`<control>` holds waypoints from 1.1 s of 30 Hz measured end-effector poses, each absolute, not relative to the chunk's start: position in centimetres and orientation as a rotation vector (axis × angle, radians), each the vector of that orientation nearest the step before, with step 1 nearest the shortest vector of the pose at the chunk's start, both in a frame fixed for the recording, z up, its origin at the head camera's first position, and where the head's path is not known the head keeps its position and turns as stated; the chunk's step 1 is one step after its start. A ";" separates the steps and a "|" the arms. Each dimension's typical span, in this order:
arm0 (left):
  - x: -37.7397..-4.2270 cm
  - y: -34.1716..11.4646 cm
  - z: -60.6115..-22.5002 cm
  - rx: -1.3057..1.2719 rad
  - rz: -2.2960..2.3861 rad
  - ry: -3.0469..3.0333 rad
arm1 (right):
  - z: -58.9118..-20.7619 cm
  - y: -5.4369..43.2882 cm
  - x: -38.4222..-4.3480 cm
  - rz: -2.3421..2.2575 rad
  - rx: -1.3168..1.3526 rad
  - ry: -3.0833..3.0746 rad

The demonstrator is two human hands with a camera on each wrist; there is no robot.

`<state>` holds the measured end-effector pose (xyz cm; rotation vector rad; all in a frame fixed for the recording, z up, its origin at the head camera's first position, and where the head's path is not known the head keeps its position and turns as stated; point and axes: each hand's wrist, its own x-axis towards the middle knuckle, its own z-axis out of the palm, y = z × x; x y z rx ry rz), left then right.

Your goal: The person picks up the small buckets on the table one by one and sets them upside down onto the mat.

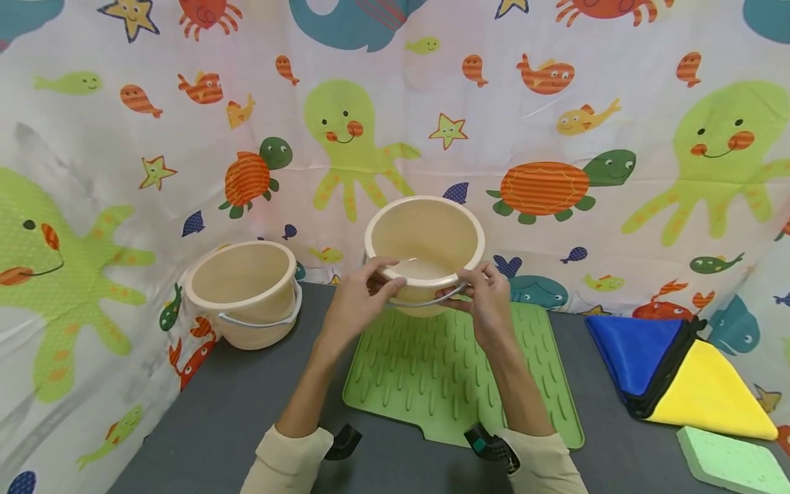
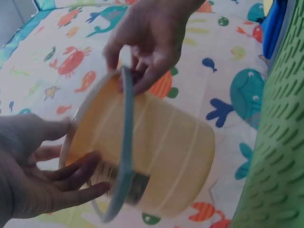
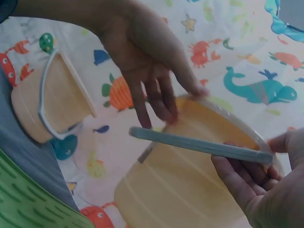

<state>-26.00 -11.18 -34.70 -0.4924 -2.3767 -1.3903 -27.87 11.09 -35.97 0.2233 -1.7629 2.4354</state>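
Note:
A cream bucket (image 1: pixel 426 237) is held up above the green mat, its open top tilted toward the head camera. My left hand (image 1: pixel 359 298) holds the near left of its rim, thumb on the edge and fingers along the outer wall. On the near right, my right hand (image 1: pixel 489 302) grips the rim together with the grey-blue handle (image 3: pixel 199 148). That handle hangs down along the front of the bucket. A dark label (image 2: pixel 140 186) shows on the wall near my left fingers in the left wrist view. The bucket's base is partly hidden in the head view.
A second cream bucket (image 1: pixel 259 322) stands upright at the left by the printed curtain (image 1: pixel 395 158). Under my hands lies the green ridged mat (image 1: pixel 426 384) on the dark table (image 1: pixel 204 439). Folded blue and yellow cloths (image 1: pixel 697 391) and a pale green block (image 1: pixel 731 461) are at the right.

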 end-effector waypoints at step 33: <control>-26.6 -13.3 -34.2 -0.362 -1.170 -2.032 | -34.7 12.0 -25.6 1.124 0.919 -2.481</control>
